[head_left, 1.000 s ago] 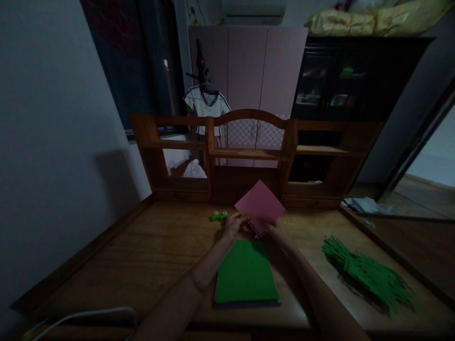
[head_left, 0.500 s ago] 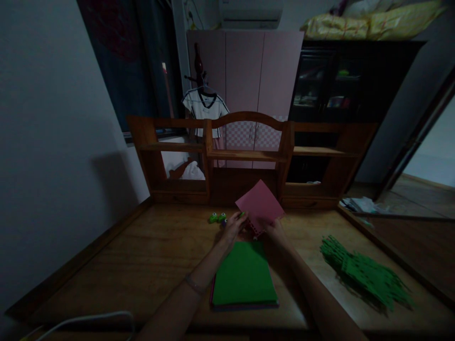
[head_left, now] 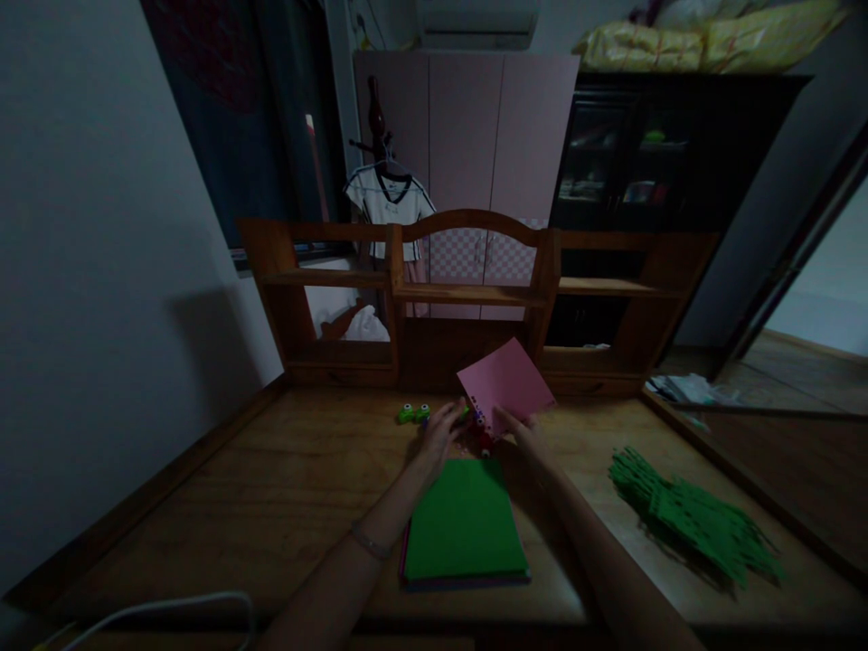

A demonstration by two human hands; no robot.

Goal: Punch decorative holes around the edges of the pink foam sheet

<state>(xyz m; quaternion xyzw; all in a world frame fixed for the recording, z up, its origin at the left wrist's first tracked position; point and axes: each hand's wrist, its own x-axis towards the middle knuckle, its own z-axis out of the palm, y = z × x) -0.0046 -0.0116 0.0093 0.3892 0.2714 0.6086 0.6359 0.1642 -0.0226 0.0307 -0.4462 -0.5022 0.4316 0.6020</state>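
Observation:
A pink sheet (head_left: 510, 384) with small holes along its lower left edge is raised above the desk, tilted. My right hand (head_left: 522, 432) grips its lower part between thumb and fingers. Just left of the sheet is my left hand (head_left: 444, 432), its fingers bent around something green that is mostly hidden. Small red and purple objects (head_left: 484, 441) lie by the sheet's lower corner, too small to make out well. Two green pieces with round eyes (head_left: 413, 413) sit behind my left hand. Below both hands lies a stack of coloured sheets with green (head_left: 467, 524) on top.
Cut green paper pieces (head_left: 695, 520) lie in a heap on the right of the wooden desk (head_left: 285, 488). A wooden shelf unit (head_left: 467, 296) stands along the back. A white cable (head_left: 176, 601) runs across the near left edge.
The pink sheet and my right hand have shifted slightly right, and the sheet has turned a little. More of the red and purple objects shows beneath it. My left hand has moved slightly left.

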